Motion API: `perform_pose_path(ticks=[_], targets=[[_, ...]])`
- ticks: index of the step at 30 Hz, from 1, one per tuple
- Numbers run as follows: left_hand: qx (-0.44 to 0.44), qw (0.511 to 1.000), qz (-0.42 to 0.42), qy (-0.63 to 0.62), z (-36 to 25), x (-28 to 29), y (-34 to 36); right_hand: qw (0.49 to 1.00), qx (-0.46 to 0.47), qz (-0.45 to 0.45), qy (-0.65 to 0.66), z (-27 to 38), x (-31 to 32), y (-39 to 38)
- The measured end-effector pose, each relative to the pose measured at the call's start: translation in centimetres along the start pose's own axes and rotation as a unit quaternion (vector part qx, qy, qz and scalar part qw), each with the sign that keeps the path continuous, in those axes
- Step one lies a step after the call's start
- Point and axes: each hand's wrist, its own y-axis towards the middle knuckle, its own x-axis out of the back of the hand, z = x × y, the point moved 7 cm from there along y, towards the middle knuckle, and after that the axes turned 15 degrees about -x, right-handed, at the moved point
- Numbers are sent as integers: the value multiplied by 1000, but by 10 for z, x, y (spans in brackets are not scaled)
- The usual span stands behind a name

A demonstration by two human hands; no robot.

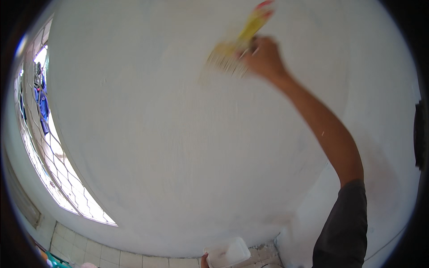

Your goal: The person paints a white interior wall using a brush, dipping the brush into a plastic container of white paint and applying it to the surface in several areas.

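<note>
High against the pale wall (170,134), my right hand (267,59) is closed around a wide paintbrush (255,23) with a yellow handle and red end. Its light bristles point down and left at the wall, blurred by motion; whether they touch it I cannot tell. Down at the lower edge, my left hand (204,260) grips the left side of a white rectangular plastic tub (234,251). Only a few fingers of that hand show. Inside the tub are faint whitish smears.
To the left is a bright window with a metal grille (56,156), and blue cloth (42,105) hangs beyond it. Pale tiles (107,253) run along the bottom. A teal object (56,261) sits at the lower left, and a dark object (418,134) at the right rim.
</note>
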Motion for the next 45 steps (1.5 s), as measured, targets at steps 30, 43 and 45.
perform_pose_path(ticks=[30,43,45], targets=[[32,999,-9,-17,25,8,1,960,276,-39,-20,-41,6,-167],[63,997,5,-40,42,-10,-8,903,-68,-423,-34,-85,174,50],[60,997,-27,-41,33,-9,-12,923,-40,-364,-115,-81,145,49]])
